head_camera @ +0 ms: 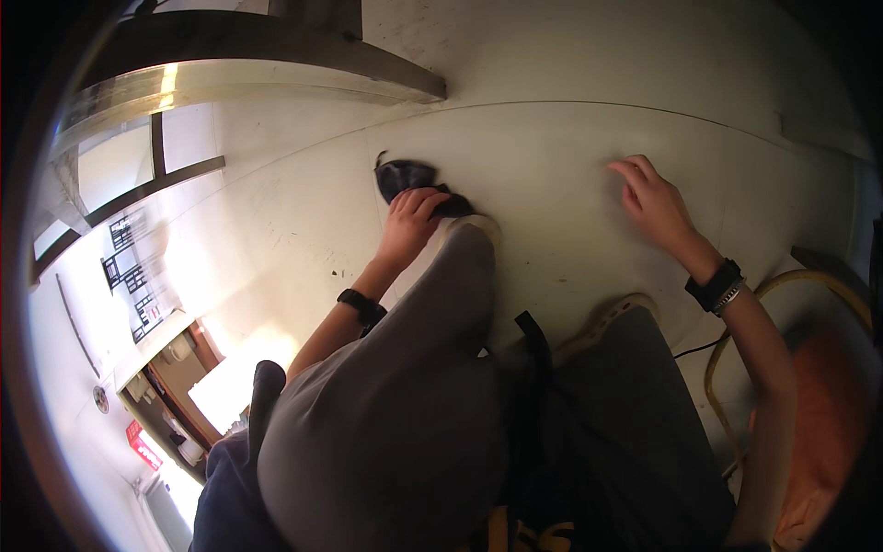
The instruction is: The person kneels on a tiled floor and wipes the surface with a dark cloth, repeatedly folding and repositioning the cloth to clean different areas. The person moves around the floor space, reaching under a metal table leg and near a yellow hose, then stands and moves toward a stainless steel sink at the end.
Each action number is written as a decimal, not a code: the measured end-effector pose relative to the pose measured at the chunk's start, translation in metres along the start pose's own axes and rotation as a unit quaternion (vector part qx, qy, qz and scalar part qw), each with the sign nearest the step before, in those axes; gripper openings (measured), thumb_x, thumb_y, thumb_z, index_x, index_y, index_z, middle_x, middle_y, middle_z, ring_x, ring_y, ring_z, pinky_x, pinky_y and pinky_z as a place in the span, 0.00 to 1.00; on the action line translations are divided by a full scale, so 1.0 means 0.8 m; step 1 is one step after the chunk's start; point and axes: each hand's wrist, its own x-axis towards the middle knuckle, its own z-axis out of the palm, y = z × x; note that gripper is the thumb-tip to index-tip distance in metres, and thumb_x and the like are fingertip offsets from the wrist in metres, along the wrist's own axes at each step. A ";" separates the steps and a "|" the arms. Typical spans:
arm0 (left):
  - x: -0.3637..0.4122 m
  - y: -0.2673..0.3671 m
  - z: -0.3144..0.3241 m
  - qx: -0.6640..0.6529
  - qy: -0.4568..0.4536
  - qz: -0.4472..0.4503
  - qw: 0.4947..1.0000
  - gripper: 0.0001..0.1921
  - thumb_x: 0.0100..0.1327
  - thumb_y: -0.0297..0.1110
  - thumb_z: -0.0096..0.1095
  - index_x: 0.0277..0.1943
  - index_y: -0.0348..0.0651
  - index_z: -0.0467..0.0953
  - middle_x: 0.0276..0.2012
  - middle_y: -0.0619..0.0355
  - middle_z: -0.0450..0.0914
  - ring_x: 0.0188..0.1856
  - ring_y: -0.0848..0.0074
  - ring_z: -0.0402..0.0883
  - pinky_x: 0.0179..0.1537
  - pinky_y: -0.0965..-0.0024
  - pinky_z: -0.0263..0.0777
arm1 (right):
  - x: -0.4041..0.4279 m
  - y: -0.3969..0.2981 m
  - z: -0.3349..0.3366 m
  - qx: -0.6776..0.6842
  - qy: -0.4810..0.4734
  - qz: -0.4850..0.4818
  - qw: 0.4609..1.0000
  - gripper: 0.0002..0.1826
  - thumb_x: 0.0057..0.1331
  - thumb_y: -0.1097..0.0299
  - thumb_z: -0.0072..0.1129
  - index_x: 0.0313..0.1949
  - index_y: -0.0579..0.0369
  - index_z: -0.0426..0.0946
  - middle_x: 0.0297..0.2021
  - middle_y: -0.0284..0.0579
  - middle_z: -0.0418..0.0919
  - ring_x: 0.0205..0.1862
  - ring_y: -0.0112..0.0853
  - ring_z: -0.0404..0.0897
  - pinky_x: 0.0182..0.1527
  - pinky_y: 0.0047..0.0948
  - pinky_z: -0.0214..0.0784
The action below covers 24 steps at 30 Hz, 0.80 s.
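Close to the toe of my left shoe, a crumpled black item [407, 176], apparently of soft fabric, rests on the pale floor. My left hand [417, 215] is on it, fingers curled over its near part, which they partly hide. My right hand [652, 200] hovers over bare floor to the right, slightly blurred. It holds nothing that I can see; its fingers are half bent and a little apart. Dark bands circle both wrists. My knees in grey trousers [414, 372] are bent between the two arms.
A dark wooden frame [276, 41] juts in at the upper left. On the far left stand open shelves [172, 386] with various items. A yellow hose [714, 372], a thin black cable [700, 346] and orange material [821, 428] lie near my right side.
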 end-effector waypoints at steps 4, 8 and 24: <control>-0.067 -0.035 0.007 0.016 0.046 -0.124 0.991 0.22 0.55 0.27 0.65 0.55 0.44 0.73 0.51 0.55 0.75 0.57 0.60 0.72 0.59 0.58 0.64 | 0.002 0.003 0.000 0.006 -0.007 -0.010 1.000 0.18 0.65 0.76 0.50 0.54 0.51 0.70 0.48 0.42 0.72 0.36 0.40 0.78 0.39 0.37 0.73; -0.137 -0.066 0.018 0.059 0.084 -0.228 0.968 0.21 0.59 0.27 0.63 0.57 0.45 0.72 0.54 0.52 0.73 0.59 0.58 0.70 0.60 0.57 0.63 | -0.001 0.006 0.002 0.004 -0.028 0.006 1.000 0.17 0.65 0.74 0.50 0.54 0.52 0.70 0.48 0.43 0.73 0.39 0.43 0.79 0.41 0.39 0.74; -0.006 -0.151 -0.037 0.037 0.238 -0.290 0.926 0.15 0.71 0.33 0.50 0.57 0.39 0.73 0.47 0.46 0.77 0.48 0.55 0.77 0.48 0.59 0.71 | -0.005 0.020 -0.011 0.059 -0.015 0.066 0.996 0.17 0.64 0.73 0.51 0.53 0.53 0.72 0.37 0.48 0.79 0.37 0.44 0.79 0.40 0.38 0.73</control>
